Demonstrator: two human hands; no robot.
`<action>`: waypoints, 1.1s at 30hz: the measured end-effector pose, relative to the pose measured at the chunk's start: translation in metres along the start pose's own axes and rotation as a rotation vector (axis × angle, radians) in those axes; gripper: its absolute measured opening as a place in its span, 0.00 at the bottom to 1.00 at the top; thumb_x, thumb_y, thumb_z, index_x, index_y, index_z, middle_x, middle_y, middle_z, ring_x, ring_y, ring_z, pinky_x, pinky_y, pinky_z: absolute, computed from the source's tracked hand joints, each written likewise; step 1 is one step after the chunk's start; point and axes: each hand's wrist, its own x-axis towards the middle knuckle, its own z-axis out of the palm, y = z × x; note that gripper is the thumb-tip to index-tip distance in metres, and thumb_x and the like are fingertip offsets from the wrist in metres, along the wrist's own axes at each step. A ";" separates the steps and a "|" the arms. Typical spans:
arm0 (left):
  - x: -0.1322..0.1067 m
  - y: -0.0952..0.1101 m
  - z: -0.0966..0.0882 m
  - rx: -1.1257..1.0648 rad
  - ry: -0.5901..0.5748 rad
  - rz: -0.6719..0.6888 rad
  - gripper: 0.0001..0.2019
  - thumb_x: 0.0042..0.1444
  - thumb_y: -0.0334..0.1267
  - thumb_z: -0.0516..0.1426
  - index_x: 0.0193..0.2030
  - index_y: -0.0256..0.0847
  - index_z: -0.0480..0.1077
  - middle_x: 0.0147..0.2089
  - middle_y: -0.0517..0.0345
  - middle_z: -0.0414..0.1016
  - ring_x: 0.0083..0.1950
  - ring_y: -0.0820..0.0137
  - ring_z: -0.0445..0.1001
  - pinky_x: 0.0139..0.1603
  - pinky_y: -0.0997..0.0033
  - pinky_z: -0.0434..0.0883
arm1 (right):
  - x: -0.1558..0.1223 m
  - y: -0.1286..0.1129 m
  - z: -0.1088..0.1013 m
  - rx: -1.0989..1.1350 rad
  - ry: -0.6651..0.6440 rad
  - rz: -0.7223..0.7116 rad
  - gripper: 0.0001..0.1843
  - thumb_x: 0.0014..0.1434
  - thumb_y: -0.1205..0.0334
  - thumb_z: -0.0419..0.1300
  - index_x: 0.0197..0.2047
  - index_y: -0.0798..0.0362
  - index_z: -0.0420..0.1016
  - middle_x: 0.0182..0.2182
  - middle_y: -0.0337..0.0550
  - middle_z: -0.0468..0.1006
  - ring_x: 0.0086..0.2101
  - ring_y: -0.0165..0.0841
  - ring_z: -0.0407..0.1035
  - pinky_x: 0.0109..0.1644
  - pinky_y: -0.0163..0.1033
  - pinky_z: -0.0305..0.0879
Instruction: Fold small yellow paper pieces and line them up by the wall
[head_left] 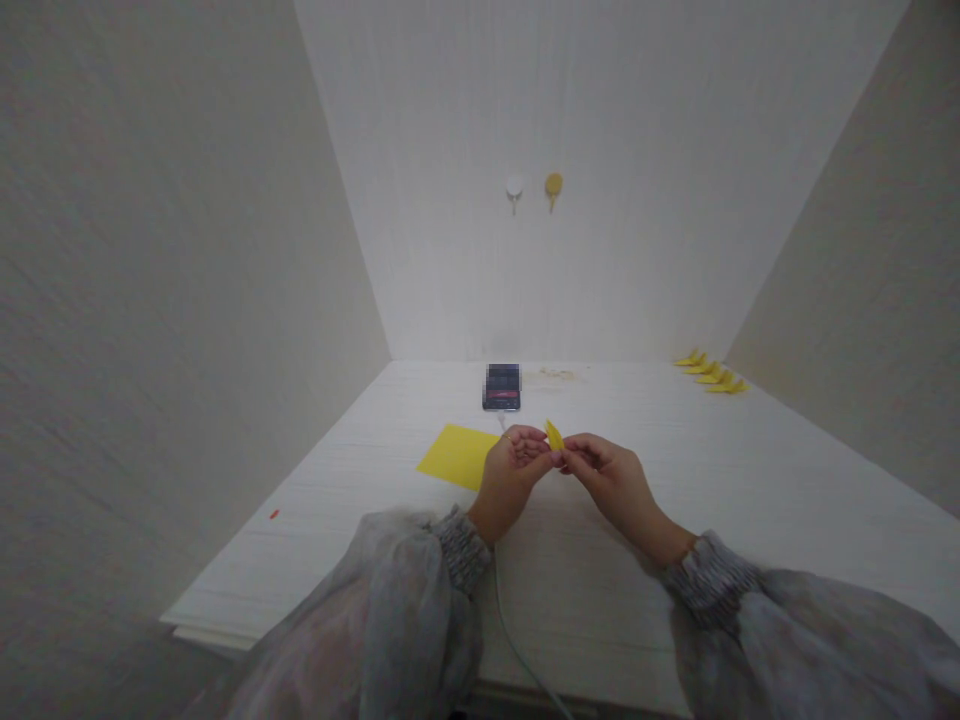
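Observation:
Between my two hands is a small piece of folded yellow paper point(554, 436), its pointed end sticking up. My left hand point(516, 470) pinches it from the left with thumb and fingers. From the right, my right hand point(606, 472) grips its lower part, and the fingertips of both hands meet there. The lower part of the folded paper is hidden by my fingers. A flat sheet of yellow paper point(457, 456) lies on the table to the left, partly covered by my left hand.
A phone point(502, 388) lies near the back wall, with a pale cable point(504, 600) running under my left wrist to the front edge. Several folded yellow paper pieces point(712, 374) stand in a row at the back right. A small red scrap point(274, 514) lies left. Two hooks point(553, 184) hang on the wall.

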 end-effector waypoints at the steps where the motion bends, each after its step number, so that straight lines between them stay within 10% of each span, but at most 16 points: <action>1: 0.000 0.001 0.000 0.011 0.000 0.005 0.14 0.41 0.36 0.60 0.35 0.36 0.62 0.30 0.60 0.67 0.30 0.77 0.68 0.34 0.75 0.66 | 0.000 0.000 0.000 0.059 -0.003 0.028 0.09 0.50 0.57 0.56 0.30 0.54 0.70 0.24 0.41 0.75 0.24 0.31 0.70 0.29 0.36 0.68; 33: -0.004 0.003 -0.002 0.231 0.050 0.121 0.12 0.42 0.39 0.59 0.34 0.37 0.68 0.30 0.58 0.70 0.29 0.76 0.68 0.30 0.76 0.65 | 0.000 0.003 0.003 0.408 -0.007 0.165 0.06 0.47 0.61 0.58 0.29 0.55 0.71 0.21 0.38 0.73 0.22 0.27 0.65 0.27 0.34 0.63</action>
